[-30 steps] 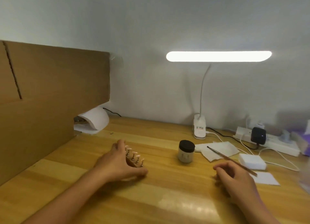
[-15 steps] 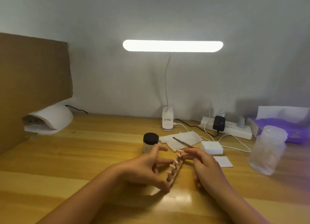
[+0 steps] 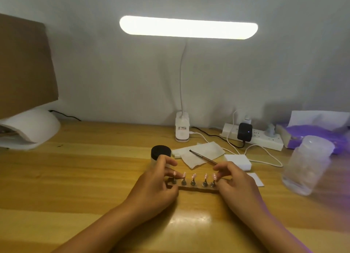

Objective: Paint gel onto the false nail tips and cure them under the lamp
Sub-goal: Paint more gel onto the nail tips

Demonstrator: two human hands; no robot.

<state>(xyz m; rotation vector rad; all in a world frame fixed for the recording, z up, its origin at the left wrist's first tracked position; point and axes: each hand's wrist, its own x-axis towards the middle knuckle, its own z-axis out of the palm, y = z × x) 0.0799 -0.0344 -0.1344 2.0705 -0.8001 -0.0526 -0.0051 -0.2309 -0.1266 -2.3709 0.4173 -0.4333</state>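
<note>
Pink nail tips (image 3: 193,176) on wooden holder (image 3: 198,188)

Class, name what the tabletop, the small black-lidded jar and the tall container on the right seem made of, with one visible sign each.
Tabletop: wood, varnished; plank grain and a glossy sheen. Jar: pale body, glass or plastic, unclear; matte black lid, probably plastic. Tall container: frosted translucent plastic, probably; the blurred view leaves it open.
</note>
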